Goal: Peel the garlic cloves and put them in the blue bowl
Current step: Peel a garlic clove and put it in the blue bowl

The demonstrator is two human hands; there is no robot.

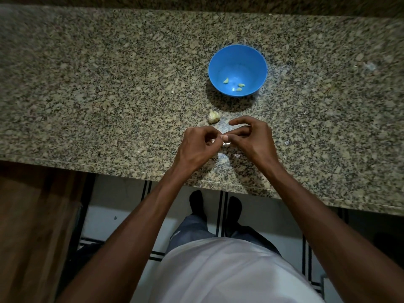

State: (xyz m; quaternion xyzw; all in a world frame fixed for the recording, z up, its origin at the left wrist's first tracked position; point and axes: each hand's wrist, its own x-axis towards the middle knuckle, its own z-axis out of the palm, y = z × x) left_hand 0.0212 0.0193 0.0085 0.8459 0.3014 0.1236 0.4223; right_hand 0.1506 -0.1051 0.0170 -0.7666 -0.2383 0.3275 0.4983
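Note:
A blue bowl (237, 60) stands on the speckled granite counter (109, 84) and holds three peeled garlic cloves (226, 80). In front of the bowl lies the rest of a garlic bulb (213, 117). Close to the counter's front edge my left hand (196, 145) and my right hand (253, 138) meet fingertip to fingertip. Both pinch a small garlic clove (226, 143), which the fingers mostly hide. Only a pale bit of it shows below the fingertips.
Scraps of papery garlic skin (223, 159) lie on the counter under and around the hands, one more scrap (287, 142) to the right. The counter's front edge (131, 169) runs just behind my wrists. A wooden surface (32, 226) sits at lower left.

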